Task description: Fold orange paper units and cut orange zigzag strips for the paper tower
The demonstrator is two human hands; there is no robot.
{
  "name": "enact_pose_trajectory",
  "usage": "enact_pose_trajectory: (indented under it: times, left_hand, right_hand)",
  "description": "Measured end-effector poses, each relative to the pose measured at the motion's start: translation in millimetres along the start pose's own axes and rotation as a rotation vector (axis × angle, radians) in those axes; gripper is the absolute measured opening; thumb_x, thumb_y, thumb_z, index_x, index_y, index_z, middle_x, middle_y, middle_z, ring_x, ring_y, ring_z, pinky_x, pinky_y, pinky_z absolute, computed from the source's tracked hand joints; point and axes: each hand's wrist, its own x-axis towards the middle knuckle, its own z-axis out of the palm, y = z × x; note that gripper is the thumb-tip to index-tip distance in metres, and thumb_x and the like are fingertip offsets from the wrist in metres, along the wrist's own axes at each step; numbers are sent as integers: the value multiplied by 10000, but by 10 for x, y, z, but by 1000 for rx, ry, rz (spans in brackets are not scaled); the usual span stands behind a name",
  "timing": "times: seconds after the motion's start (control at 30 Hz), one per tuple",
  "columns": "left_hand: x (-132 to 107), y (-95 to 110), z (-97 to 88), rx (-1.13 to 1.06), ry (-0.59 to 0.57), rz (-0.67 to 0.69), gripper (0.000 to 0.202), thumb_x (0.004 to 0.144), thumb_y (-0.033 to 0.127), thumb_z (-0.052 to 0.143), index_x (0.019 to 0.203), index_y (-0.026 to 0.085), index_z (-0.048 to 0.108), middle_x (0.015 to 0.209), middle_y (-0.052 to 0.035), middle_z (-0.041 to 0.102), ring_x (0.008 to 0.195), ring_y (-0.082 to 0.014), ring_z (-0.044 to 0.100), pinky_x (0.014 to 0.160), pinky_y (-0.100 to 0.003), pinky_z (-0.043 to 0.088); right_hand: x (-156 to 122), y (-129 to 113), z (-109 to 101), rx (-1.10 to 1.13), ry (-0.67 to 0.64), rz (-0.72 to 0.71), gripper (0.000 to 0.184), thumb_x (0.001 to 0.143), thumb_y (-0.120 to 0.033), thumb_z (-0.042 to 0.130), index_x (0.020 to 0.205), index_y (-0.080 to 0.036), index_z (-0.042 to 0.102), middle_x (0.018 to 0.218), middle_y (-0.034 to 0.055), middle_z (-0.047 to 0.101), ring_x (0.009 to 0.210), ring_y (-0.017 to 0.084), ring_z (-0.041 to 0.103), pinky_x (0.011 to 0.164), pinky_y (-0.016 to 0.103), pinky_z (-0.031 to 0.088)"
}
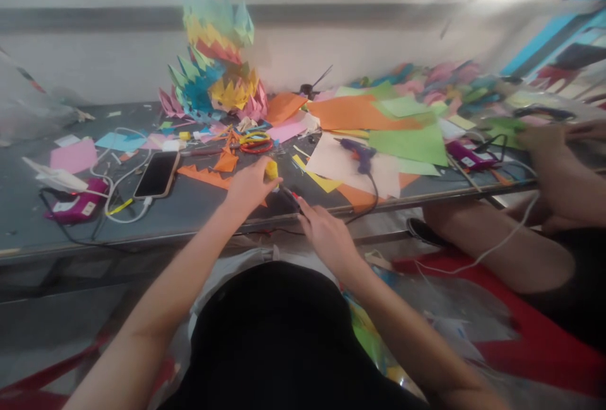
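My left hand (pixel 250 186) rests on the dark grey table (pixel 28 220) with its fingers closed round a small yellow piece (pixel 271 170). My right hand (pixel 324 233) lies at the table's front edge, its fingers curled round a dark tool (pixel 290 198) with a red spot at its end. The two hands almost meet over this tool. A sheet of orange paper with a zigzag edge (pixel 203 175) lies just left of my left hand.
A spiky tower of folded coloured paper (pixel 215 69) stands at the back. A phone (pixel 157 174) on a white cable, a purple glue gun (pixel 78 205), scissors (pixel 253 140), another glue gun (pixel 362 154) and loose paper sheets (pixel 407 141) cover the table. Another person's arm (pixel 558 176) reaches in at the right.
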Motion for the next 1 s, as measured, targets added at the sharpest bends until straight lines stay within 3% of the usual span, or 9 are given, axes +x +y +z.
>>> enact_pose_trajectory:
  times: [0.1, 0.27, 0.43, 0.77, 1.0]
  left_hand:
    - [-16, -35, 37, -121, 11, 24, 495, 811, 402, 563, 1229, 184, 413, 1107, -111, 610, 999, -253, 589, 819, -351, 455]
    - [-62, -87, 57, -291, 24, 246, 493, 906, 359, 369, 1352, 175, 266, 1395, -125, 368, 1279, -195, 359, 979, -321, 376]
    - [-52, -127, 62, -297, -10, 291, 413, 935, 275, 268, 1324, 165, 350, 1352, -107, 436, 1247, -158, 402, 1021, -302, 332]
    - [-4, -111, 9, -164, 67, 235, 396, 878, 369, 466, 1222, 182, 527, 1069, -91, 637, 1001, -207, 591, 871, -310, 451]
    - [-52, -106, -9, -150, 103, 298, 383, 921, 281, 349, 1232, 135, 519, 1252, -99, 552, 1159, -182, 504, 985, -301, 393]
  right_hand:
    - [12, 23, 16, 38, 61, 24, 443, 940, -311, 300, 1367, -210, 359, 989, 86, 615, 822, 179, 608, 647, 249, 420]
    - [24, 39, 40, 69, 37, 12, 433, 937, -309, 309, 1346, -201, 398, 984, 91, 621, 829, 179, 608, 668, 254, 430]
    - [24, 53, 49, 86, 54, 23, 434, 932, -309, 328, 1346, -206, 402, 972, 88, 631, 852, 187, 605, 674, 255, 430]
    - [18, 94, 20, 92, 110, -1, 412, 929, -302, 344, 1318, -204, 437, 950, 71, 643, 826, 178, 610, 661, 250, 423]
    - [-1, 84, 37, 95, 122, -7, 415, 929, -297, 343, 1323, -202, 435, 955, 74, 644, 825, 176, 613, 662, 247, 434]
